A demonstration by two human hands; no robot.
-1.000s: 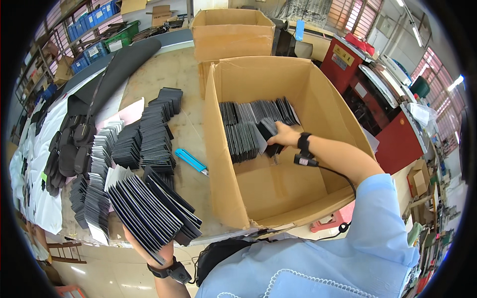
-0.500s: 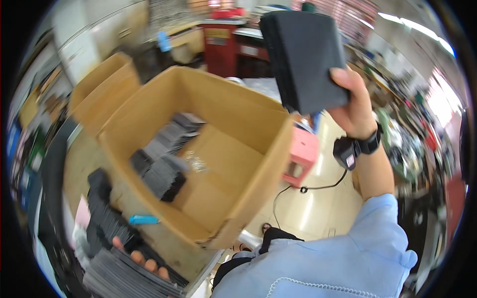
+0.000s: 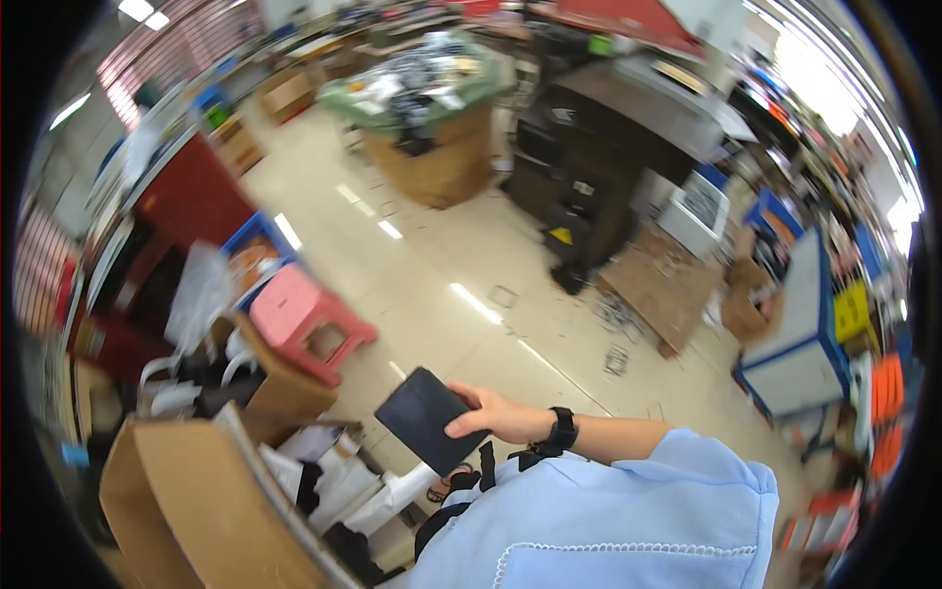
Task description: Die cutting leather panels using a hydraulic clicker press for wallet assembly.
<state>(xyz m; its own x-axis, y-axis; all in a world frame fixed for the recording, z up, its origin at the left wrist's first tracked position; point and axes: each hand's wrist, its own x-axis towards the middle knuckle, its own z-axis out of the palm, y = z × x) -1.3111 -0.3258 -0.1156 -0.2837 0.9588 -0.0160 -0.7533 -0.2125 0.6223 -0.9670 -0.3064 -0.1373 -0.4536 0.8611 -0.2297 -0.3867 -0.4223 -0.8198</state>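
Note:
My right hand (image 3: 491, 413) grips dark rectangular pieces (image 3: 424, 420) by their right edge, with the thumb on the upper face and the fingers curled behind. Their broad face is flat, black and smooth; how many lie together cannot be made out from this angle. I hold them low in front of me, above the pale floor. A black band with a small device circles my right wrist. My left hand is out of the picture. At the lower left stands a cardboard box (image 3: 224, 496), apart from my right hand, and its inside is hidden.
Left of my hand stand a pink plastic stool (image 3: 306, 319) and a blue crate (image 3: 257, 240). Ahead is a round bin (image 3: 432, 167) heaped with scraps. A dark machine (image 3: 589, 147) stands to its right, near a brown board (image 3: 667, 280) and a blue-white cabinet (image 3: 797, 344).
My view has swung right, away from the large cardboard box. My right hand has lowered the dark pieces toward my body. My left hand and the grey stack by it have left the picture.

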